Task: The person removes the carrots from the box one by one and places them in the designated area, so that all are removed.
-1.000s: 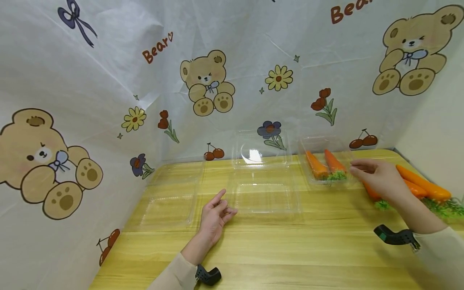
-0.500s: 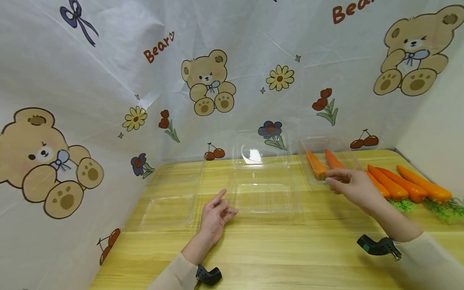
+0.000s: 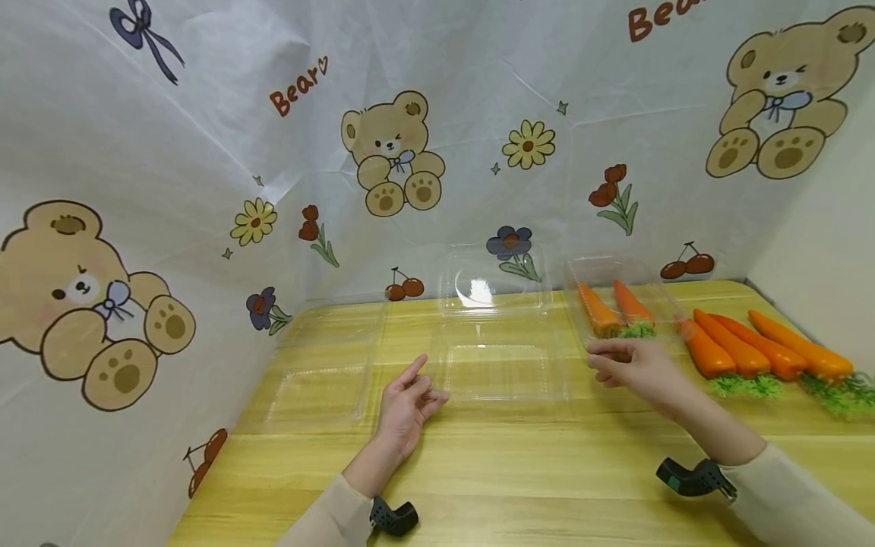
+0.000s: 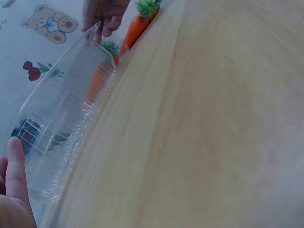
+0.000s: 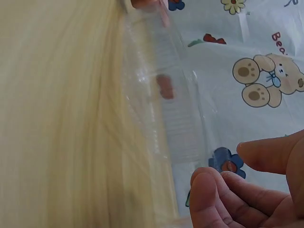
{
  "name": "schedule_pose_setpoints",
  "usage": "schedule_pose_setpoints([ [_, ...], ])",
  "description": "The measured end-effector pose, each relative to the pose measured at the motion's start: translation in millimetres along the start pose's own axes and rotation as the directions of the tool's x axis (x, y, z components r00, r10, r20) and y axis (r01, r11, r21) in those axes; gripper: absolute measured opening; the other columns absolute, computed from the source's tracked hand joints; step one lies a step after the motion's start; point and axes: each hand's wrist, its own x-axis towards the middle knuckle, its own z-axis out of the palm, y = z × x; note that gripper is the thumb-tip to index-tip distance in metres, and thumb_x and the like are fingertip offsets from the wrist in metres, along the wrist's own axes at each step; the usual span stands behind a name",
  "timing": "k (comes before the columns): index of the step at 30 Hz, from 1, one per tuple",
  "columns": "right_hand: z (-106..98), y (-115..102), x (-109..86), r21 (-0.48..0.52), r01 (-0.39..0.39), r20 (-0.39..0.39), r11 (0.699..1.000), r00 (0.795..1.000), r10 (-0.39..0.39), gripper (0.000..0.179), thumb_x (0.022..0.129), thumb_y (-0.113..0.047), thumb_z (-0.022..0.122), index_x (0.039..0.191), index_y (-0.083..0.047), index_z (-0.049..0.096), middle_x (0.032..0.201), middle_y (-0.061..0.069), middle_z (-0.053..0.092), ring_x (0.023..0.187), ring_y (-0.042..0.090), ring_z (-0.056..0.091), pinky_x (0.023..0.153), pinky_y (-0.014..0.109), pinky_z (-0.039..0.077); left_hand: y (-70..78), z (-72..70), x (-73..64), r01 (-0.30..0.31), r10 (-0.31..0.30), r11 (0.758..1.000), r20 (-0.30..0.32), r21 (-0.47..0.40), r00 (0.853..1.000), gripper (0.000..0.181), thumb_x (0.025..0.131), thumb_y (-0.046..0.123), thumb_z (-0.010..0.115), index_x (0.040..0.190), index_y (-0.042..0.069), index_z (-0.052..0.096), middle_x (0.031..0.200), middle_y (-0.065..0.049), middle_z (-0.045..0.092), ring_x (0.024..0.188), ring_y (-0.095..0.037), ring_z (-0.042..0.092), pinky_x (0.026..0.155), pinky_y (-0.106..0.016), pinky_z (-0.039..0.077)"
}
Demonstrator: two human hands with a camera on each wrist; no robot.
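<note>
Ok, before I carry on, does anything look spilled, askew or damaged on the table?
Nothing stands out. Two carrots lie side by side in the right-hand clear container, four more carrots lie in a row on the table beside it, and I see no spill. Fine cracks would be too small to tell.

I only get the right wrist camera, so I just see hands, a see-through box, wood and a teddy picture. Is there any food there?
Observer: Yes, two carrots lie in the right box.
Operator: Ooh! Are those all of them?
Observer: No, four more carrots lie on the table, to the right of that box.
Operator: And what's way over on the left?
Observer: Another clear box, to the left of the left hand.
</note>
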Motion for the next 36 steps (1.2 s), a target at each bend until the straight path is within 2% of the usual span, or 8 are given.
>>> schedule_pose_setpoints([
  [4,10.7,2.6,2.9,0.038,0.015,0.025,0.999,1.0,-0.016,0.05,0.104,-0.022,0.064,0.138,0.013,0.055,0.12,0.023,0.069,0.092,0.022,0.072,0.08,0.032,0.065,0.7,0.4,0.0,-0.001,0.001,1.0,-0.004,0.0,1.0,0.055,0.108,-0.001,0.045,0.161,0.006,0.033,0.1,0.002,0.046,0.076,-0.007,0.062,0.088,-0.03,0.064],
  [10,22.3,3.6,6.1,0.094,-0.02,0.052,0.995,0.999,0.015,0.049,0.104,-0.02,0.063,0.137,0.015,0.054,0.115,0.02,0.07,0.09,0.022,0.071,0.079,0.033,0.065,0.3,0.8,-0.2,-0.001,0.001,1.0,0.006,-0.001,1.0,0.055,0.108,0.0,0.045,0.161,0.006,0.033,0.099,0.002,0.046,0.076,-0.007,0.062,0.089,-0.03,0.064],
  [20,30.7,5.5,9.8,0.191,-0.074,0.082,0.979,0.995,0.06,0.052,0.104,-0.019,0.063,0.139,0.018,0.05,0.113,0.018,0.072,0.089,0.021,0.071,0.08,0.034,0.066,0.2,0.7,-1.4,-0.003,0.003,1.0,0.014,-0.008,1.0,0.055,0.108,0.0,0.045,0.162,0.006,0.032,0.099,0.003,0.047,0.075,-0.007,0.062,0.089,-0.031,0.064],
  [28,38.0,6.9,14.1,0.26,-0.082,0.117,0.962,0.992,0.053,0.053,0.103,-0.016,0.064,0.14,0.019,0.048,0.101,0.011,0.073,0.082,0.018,0.072,0.077,0.035,0.067,0.7,0.2,-1.2,0.0,0.0,1.0,0.011,-0.001,1.0,0.055,0.108,0.0,0.044,0.162,0.006,0.032,0.1,0.003,0.047,0.076,-0.006,0.061,0.09,-0.031,0.064],
  [36,42.0,5.2,13.7,0.285,-0.093,0.12,0.954,0.991,0.06,0.053,0.104,-0.014,0.063,0.141,0.019,0.045,0.093,0.007,0.073,0.076,0.015,0.07,0.072,0.032,0.066,1.5,0.5,-0.6,-0.004,0.004,1.0,0.014,-0.006,1.0,0.055,0.108,0.0,0.045,0.162,0.006,0.032,0.099,0.003,0.046,0.076,-0.006,0.06,0.089,-0.03,0.064],
])
